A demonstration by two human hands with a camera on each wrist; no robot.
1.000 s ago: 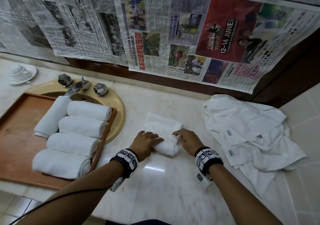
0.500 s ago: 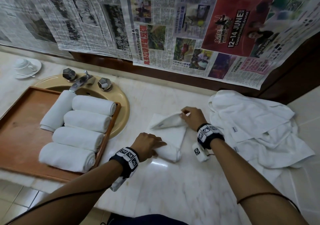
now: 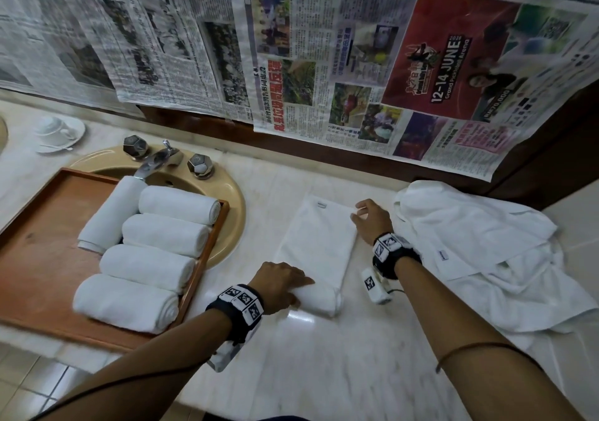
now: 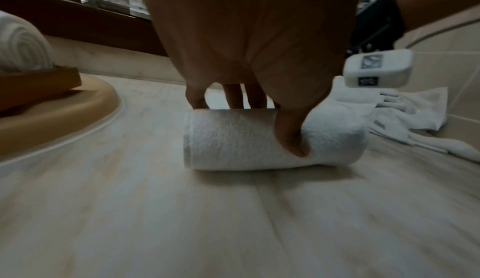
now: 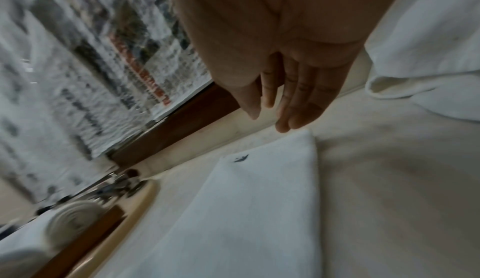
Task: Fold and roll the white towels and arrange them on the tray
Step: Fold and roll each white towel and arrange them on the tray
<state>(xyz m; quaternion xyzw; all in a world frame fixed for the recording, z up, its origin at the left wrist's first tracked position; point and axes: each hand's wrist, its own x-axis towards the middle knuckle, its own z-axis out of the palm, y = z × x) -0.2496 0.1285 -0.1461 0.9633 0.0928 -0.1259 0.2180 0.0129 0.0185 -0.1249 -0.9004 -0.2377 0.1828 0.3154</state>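
A folded white towel [image 3: 319,239] lies flat on the marble counter, its near end rolled up [image 3: 321,299]. My left hand [image 3: 285,286] grips that roll [image 4: 233,139], with the thumb on its front and the fingers [image 4: 233,100] behind it. My right hand [image 3: 368,218] hovers at the towel's far right corner, fingers [image 5: 298,98] straight and holding nothing. In the right wrist view the flat part of the towel [image 5: 246,200] stretches below the hand. A wooden tray [image 3: 48,226] at the left holds several rolled white towels [image 3: 149,268].
A heap of unfolded white towels [image 3: 470,252] lies at the right on the counter. The tray rests over a beige sink [image 3: 230,206] with a faucet [image 3: 158,158]. A cup and saucer [image 3: 56,130] stand at the far left. Newspaper [image 3: 291,48] covers the wall.
My right hand left the roll, lifted the towel's far corner, spread it flat and let go. The left hand stayed on the roll.
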